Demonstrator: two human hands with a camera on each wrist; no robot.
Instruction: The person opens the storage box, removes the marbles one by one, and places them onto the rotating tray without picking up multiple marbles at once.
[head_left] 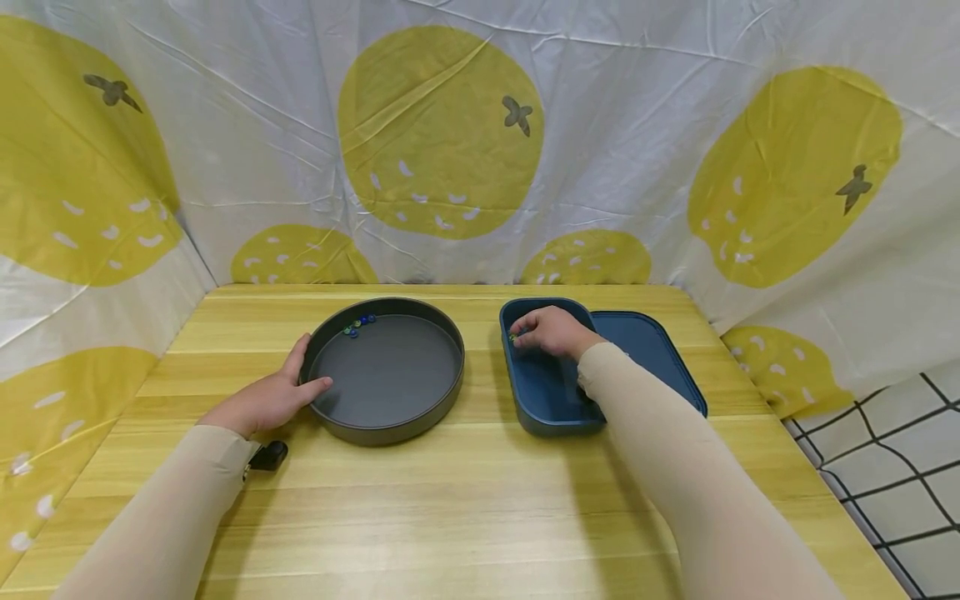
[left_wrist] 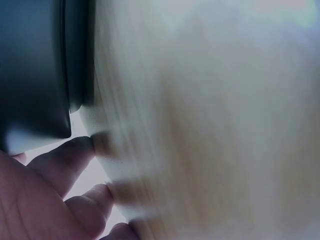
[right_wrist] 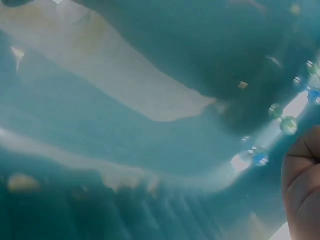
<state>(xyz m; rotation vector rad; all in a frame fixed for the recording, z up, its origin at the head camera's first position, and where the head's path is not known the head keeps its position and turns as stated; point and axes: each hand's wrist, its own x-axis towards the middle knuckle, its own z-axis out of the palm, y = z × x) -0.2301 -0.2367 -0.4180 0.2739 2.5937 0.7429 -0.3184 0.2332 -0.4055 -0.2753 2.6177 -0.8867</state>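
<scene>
My left hand (head_left: 264, 398) holds the near left side of a dark grey round pan (head_left: 384, 432), thumb over the rim and fingers outside. In the left wrist view, fingertips (left_wrist: 82, 145) reach the wooden surface beside the dark wall. Small blue and green glass marbles (head_left: 356, 323) lie at the pan's far left inner edge. My right hand (head_left: 555, 330) reaches into a blue rectangular container (head_left: 551, 421), fingers bent near its left wall. A greenish marble (head_left: 513, 337) shows at the fingertips; whether it is pinched is unclear. More marbles (right_wrist: 289, 125) lie beside that hand in the right wrist view.
A flat blue lid (head_left: 648, 342) lies to the right of the container, partly behind the right forearm. Both vessels stand on a wooden table (head_left: 450, 517). A fruit-print curtain (head_left: 442, 133) hangs behind and along the sides. A black strap end (head_left: 268, 456) sticks out at the left wrist.
</scene>
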